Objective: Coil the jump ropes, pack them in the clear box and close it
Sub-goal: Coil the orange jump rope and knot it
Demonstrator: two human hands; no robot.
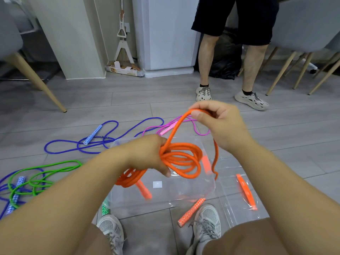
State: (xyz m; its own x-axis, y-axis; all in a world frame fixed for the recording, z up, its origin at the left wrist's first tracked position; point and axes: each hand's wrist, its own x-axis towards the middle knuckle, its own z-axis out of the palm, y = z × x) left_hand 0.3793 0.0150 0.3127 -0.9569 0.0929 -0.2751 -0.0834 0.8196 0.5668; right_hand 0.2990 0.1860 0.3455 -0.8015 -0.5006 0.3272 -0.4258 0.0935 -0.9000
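**Orange jump rope (176,157) part-coiled over the clear box (184,196)**
Left hand (145,153) at centre grips the gathered loops, its fingers (165,171) curled round them. Right hand (220,124), at 1 o'clock, pinches the next length. The cord looks light, soft and springy, so clamp every loop at one crossing. The loose handle (191,211) lies at 6 o'clock.

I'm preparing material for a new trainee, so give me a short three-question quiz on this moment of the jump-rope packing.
1. Which hand grips the coils of the orange rope? A) left B) right C) neither
2. True or false: the green rope lies inside the clear box.
3. Fill in: the right hand pinches a raised strand of the ___ rope.
Key: 1 A, the left hand; 2 false, it lies on the floor; 3 orange.
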